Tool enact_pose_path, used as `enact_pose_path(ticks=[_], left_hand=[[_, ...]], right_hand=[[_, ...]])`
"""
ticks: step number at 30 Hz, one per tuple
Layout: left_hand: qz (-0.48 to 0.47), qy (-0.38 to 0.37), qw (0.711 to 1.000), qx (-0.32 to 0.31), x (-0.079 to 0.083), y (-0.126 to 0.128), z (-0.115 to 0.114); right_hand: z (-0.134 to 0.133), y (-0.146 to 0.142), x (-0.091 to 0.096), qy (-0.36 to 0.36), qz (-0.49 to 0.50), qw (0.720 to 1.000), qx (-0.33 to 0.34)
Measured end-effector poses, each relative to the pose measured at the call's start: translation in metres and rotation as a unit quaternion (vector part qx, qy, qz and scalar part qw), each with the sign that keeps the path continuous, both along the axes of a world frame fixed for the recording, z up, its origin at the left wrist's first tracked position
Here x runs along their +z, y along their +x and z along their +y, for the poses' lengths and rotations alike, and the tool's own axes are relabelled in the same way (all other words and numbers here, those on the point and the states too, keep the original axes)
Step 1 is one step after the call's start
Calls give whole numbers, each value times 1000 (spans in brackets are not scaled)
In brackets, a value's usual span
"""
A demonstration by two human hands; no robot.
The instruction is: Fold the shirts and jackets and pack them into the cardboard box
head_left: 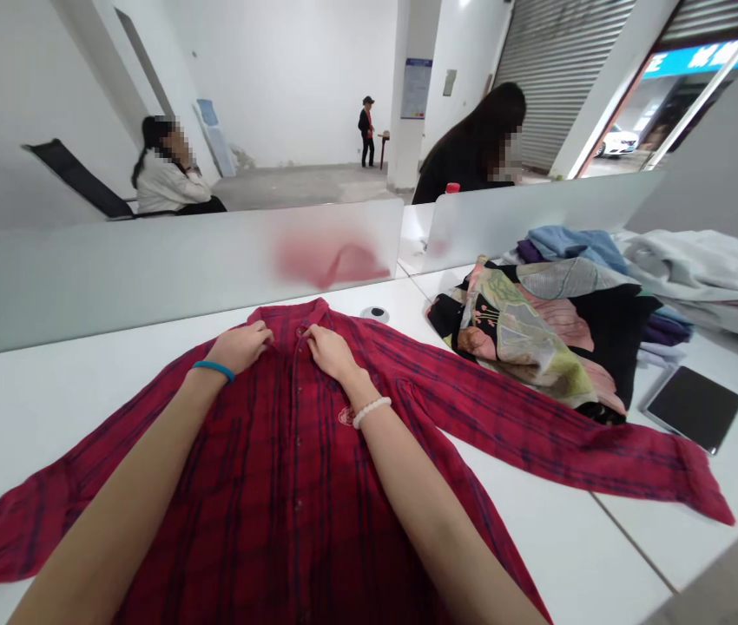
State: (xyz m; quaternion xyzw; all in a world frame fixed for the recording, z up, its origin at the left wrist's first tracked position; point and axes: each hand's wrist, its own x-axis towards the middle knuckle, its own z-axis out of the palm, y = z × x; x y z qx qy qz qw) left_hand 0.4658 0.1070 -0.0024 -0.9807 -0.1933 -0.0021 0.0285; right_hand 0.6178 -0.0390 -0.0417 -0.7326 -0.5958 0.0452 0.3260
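Note:
A red plaid shirt (258, 469) with dark stripes lies front up, its collar pointing away from me and its sleeves spread to both sides. My left hand (245, 345), with a blue band on the wrist, has its fingers curled on the fabric just below the collar's left side. On the other side of the button placket, my right hand (330, 350) pinches the cloth near the top button. A pale beaded bracelet (372, 411) circles that wrist. Both forearms cover parts of the shirt front.
A patterned garment (538, 330) lies heaped on the right of the white table (10, 408), beside folded clothes (570, 247) and a black flat item (695, 406). A frosted divider (167, 269) runs along the back. Several people are beyond it.

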Motion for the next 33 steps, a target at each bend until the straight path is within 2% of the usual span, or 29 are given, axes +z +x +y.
enact_pose_path(ticks=[2, 5, 10, 15, 21, 25, 29, 33], left_hand=[[7, 13, 1000, 11, 5, 4, -2], [33, -21, 999, 19, 11, 13, -5], [51, -36, 996, 59, 10, 34, -3], [4, -29, 988, 149, -4, 45, -12], [-152, -32, 959, 237, -30, 33, -36], [-342, -110, 906, 223, -39, 31, -42], [-338, -190, 900, 200, -42, 35, -39], [-337, -256, 890, 168, -44, 36, -32]], right_hand=[[1, 0, -1, 1, 6, 1000, 0], [2, 0, -2, 4, 13, 1000, 3], [3, 1, -5, 14, 22, 1000, 4], [2, 2, -6, 28, 35, 999, -9], [2, 1, -7, 38, 42, 998, -10], [2, 0, -6, 57, 58, 997, -6], [2, -3, -5, 108, 87, 990, 8], [3, -6, -9, 117, 100, 986, 66]])
